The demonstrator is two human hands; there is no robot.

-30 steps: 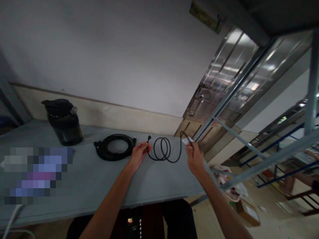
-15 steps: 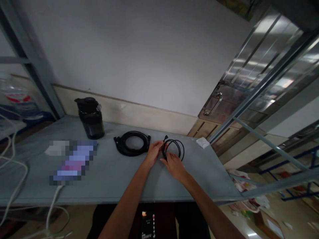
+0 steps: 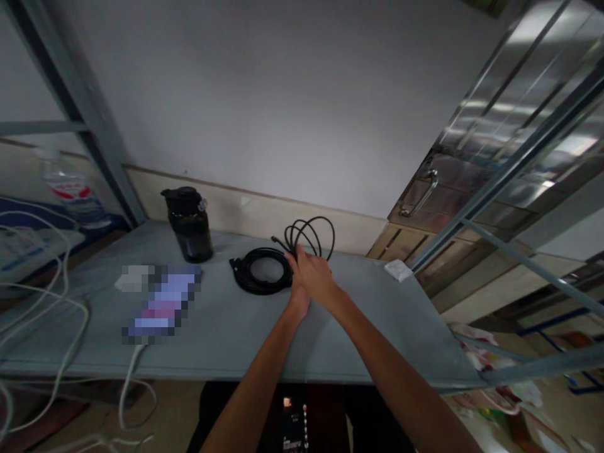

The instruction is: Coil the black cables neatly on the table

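A thin black cable (image 3: 293, 240), looped several times, rises above my two hands near the middle of the table. My right hand (image 3: 316, 275) is closed around the lower end of the loops. Behind and below it, my left hand (image 3: 299, 297) is pressed against the same spot and grips the cable too; its fingers are mostly covered by my right hand. Just left of my hands, a thicker black cable (image 3: 246, 282) lies coiled flat, its right edge close to my left fingers.
The grey table (image 3: 226, 343) meets a wall at the back. A dark water bottle (image 3: 191, 226) stands back left, near a blurred phone (image 3: 163, 302) with a white cord (image 3: 129, 371). A white crumpled packet (image 3: 397, 270) lies right. Another lit phone (image 3: 295, 421) is below the table edge.
The thin cable's loops have been lifted off the table and tipped upright. My right hand has moved left, over my left hand. The view has shifted slightly left.
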